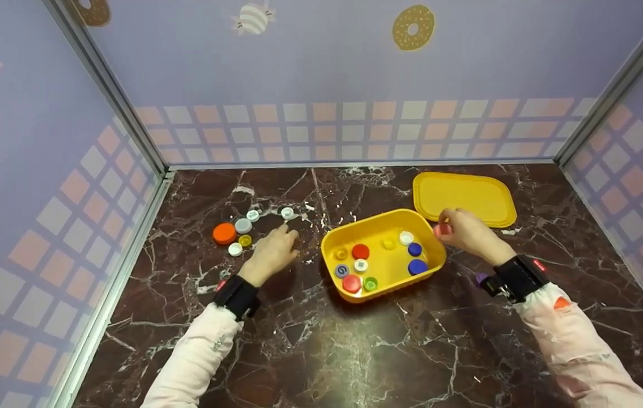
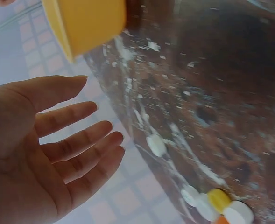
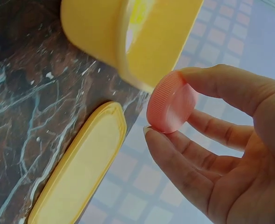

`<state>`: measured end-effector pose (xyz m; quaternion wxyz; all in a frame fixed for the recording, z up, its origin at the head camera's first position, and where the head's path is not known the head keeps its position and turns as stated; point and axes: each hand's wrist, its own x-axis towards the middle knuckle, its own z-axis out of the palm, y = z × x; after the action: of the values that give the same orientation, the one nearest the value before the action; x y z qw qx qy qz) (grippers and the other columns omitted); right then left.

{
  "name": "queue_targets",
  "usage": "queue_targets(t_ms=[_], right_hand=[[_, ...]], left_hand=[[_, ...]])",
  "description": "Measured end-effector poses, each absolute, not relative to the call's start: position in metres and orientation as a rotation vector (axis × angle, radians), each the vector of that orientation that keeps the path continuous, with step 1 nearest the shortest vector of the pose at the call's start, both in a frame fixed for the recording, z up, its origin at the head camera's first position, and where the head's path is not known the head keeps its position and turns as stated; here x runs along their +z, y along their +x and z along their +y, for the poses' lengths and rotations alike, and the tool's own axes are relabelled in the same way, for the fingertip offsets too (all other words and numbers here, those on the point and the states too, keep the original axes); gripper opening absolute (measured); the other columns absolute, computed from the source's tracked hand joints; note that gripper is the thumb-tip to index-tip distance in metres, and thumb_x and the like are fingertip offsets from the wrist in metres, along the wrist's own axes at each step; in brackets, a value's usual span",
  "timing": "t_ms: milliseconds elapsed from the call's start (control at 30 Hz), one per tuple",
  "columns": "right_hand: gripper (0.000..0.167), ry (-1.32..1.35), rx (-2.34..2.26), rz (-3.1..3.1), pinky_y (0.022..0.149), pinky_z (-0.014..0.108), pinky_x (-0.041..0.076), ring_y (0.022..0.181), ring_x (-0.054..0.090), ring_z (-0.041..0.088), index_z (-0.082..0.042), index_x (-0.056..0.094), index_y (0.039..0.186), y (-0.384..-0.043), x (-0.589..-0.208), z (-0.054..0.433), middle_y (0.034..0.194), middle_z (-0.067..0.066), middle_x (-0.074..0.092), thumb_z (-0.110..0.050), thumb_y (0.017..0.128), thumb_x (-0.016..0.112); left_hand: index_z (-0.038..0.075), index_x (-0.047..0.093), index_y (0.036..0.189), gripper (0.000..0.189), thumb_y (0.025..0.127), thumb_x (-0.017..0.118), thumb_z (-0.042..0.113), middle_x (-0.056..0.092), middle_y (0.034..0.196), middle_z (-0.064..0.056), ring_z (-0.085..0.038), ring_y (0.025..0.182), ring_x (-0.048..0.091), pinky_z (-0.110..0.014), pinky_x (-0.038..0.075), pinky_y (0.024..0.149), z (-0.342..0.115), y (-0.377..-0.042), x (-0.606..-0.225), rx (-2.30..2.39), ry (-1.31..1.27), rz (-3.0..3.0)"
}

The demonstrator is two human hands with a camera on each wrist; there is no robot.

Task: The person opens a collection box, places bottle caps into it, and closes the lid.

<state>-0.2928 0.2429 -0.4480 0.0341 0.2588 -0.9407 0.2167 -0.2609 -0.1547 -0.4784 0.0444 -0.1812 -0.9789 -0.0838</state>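
Observation:
Between thumb and fingers my right hand (image 1: 467,233) pinches a pink bottle cap (image 3: 171,102), held at the right rim of the yellow box (image 1: 439,265). My left hand (image 1: 272,254) holds nothing; its fingers are spread and slightly bent in the left wrist view, left of the box. Loose caps lie beyond that hand: an orange cap (image 1: 224,233), a small yellow cap (image 1: 245,241) and several white ones, such as a white cap (image 1: 287,213). Inside the box are several caps, among them a red cap (image 1: 360,251), a blue cap (image 1: 417,267) and a green cap (image 1: 370,283).
A yellow lid (image 1: 463,195) lies flat behind the box at the right. Under my right wrist, a small purple object (image 1: 481,278) shows on the marble tabletop (image 1: 321,362). Patterned panels (image 1: 332,68) enclose the back and both sides.

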Motion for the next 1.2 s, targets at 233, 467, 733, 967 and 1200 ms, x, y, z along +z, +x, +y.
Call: queue_targets(t_ms=[233, 467, 733, 967, 1200], right_hand=[[0.017, 0.847, 0.692, -2.905, 0.055, 0.033, 0.039, 0.061, 0.046, 0.023, 0.003, 0.056, 0.083, -0.295, -0.449, 0.227, 0.069, 0.010, 0.049, -0.003, 0.071, 0.068], [0.018, 0.916, 0.690, -2.915, 0.055, 0.033, 0.039, 0.061, 0.046, 0.022, 0.002, 0.056, 0.082, -0.298, -0.454, 0.215, 0.068, 0.009, 0.050, -0.003, 0.070, 0.069], [0.023, 0.951, 0.612, -3.001, 0.057, 0.034, 0.042, 0.062, 0.049, 0.023, 0.002, 0.058, 0.086, -0.301, -0.461, 0.200, 0.070, 0.008, 0.053, -0.007, 0.071, 0.074], [0.020, 1.019, 0.565, -2.989, 0.056, 0.034, 0.042, 0.059, 0.048, 0.021, 0.001, 0.057, 0.083, -0.302, -0.468, 0.192, 0.065, 0.005, 0.052, -0.005, 0.070, 0.071], [0.019, 1.004, 0.584, -3.041, 0.056, 0.034, 0.043, 0.059, 0.049, 0.020, 0.000, 0.057, 0.084, -0.302, -0.474, 0.187, 0.066, 0.001, 0.051, -0.008, 0.071, 0.069]], left_hand=[[0.000, 0.058, 0.093, 0.025, 0.074, 0.068, 0.014, 0.053, 0.093, -0.017, -0.036, 0.080, 0.055, -0.047, 0.047, 0.059, -0.173, -0.252, -0.490, -0.251, -0.493, -3.012], [0.002, 0.057, 0.085, 0.020, 0.073, 0.069, 0.013, 0.052, 0.088, -0.015, -0.034, 0.078, 0.055, -0.046, 0.046, 0.058, -0.188, -0.243, -0.496, -0.277, -0.466, -3.019], [-0.002, 0.059, 0.098, 0.029, 0.075, 0.069, 0.013, 0.052, 0.092, -0.018, -0.036, 0.078, 0.056, -0.046, 0.047, 0.056, -0.206, -0.244, -0.501, -0.274, -0.361, -3.034], [-0.003, 0.057, 0.093, 0.026, 0.075, 0.069, 0.012, 0.051, 0.091, -0.020, -0.038, 0.079, 0.055, -0.050, 0.047, 0.057, -0.224, -0.251, -0.501, -0.274, -0.227, -2.995], [-0.003, 0.057, 0.094, 0.026, 0.076, 0.068, 0.012, 0.051, 0.090, -0.021, -0.038, 0.079, 0.054, -0.052, 0.046, 0.059, -0.235, -0.258, -0.501, -0.313, -0.147, -2.974]])
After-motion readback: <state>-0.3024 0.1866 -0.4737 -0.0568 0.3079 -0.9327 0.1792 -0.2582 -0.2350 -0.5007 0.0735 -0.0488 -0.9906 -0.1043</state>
